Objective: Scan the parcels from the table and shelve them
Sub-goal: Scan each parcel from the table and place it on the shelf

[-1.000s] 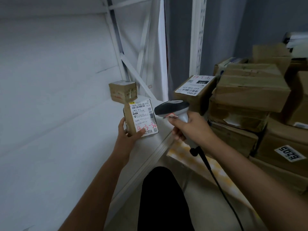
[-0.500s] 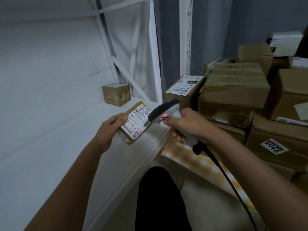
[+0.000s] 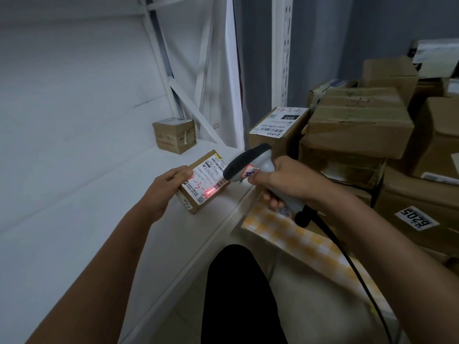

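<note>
The parcel is gripped by the left hand, the scanner clenched in the right hand — a misread (red line skewed off the barcode) is risked.

The left hand holds a small labelled parcel on the white shelf while the right hand grips a corded scanner, its red line falling across the label.
</note>
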The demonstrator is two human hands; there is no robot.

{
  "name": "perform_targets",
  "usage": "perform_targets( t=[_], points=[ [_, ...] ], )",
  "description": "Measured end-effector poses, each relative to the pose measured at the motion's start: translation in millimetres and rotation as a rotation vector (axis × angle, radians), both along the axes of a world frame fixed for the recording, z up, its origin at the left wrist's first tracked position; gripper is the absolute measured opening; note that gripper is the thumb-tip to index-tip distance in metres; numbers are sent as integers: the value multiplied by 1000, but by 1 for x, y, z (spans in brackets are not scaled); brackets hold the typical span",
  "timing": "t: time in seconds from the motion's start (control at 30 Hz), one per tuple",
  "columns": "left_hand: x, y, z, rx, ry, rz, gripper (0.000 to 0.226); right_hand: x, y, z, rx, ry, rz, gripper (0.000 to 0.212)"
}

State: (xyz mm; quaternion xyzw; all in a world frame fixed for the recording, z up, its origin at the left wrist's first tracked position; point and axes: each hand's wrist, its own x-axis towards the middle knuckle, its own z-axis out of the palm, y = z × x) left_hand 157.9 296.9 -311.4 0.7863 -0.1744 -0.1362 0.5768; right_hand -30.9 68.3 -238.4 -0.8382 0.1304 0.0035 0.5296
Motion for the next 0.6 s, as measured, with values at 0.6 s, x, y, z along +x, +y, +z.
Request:
perform_targets(
  t=[0.6],
  points=[
    [14, 21, 1, 113, 281, -67, 41, 1, 7, -2, -12, -71, -39, 32]
  ],
)
